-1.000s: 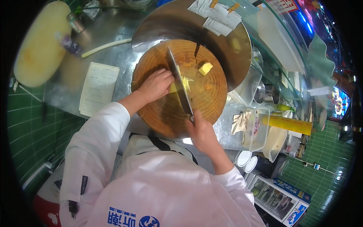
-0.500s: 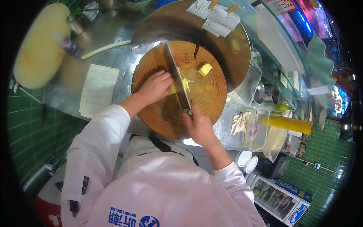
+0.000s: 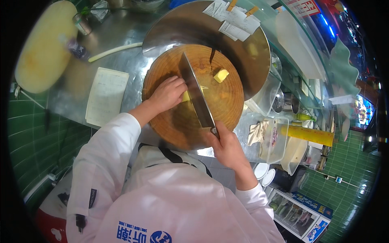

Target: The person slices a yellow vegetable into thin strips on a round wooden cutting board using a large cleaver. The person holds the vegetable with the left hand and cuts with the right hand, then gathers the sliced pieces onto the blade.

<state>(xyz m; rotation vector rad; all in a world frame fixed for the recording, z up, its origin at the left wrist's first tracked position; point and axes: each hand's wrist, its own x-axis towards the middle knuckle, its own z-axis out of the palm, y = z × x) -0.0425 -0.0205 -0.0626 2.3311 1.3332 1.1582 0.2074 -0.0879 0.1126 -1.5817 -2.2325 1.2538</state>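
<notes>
A round wooden chopping block point(image 3: 162, 129) stands in front of me. On it my left hand point(image 3: 168, 94) curls its fingers over a pale yellow piece of ginger point(image 3: 185, 96), by its look, pressing it to the wood. My right hand point(image 3: 227, 146) grips the handle of a cleaver point(image 3: 197, 92), whose broad blade slants from far left to near right, a little right of my left fingers. The blade hides most of the fine yellow shreds point(image 3: 204, 88); only a few tips show past it. A yellow chunk point(image 3: 221, 75) of the same stuff lies at the block's far right.
Behind the block leans a large curved metal sheet point(image 3: 178, 24) with paper slips point(image 3: 235, 18) clipped on. Left lie a notebook point(image 3: 106, 97) and a long pale stalk point(image 3: 115, 51). At right sits a clear plastic tub point(image 3: 279, 141); a long pale board point(image 3: 44, 48) stands far left.
The cleaver has shifted right and toward me with my right hand, away from my left fingers. Its blade now covers most of the shreds. My left hand stays nearly where it was.
</notes>
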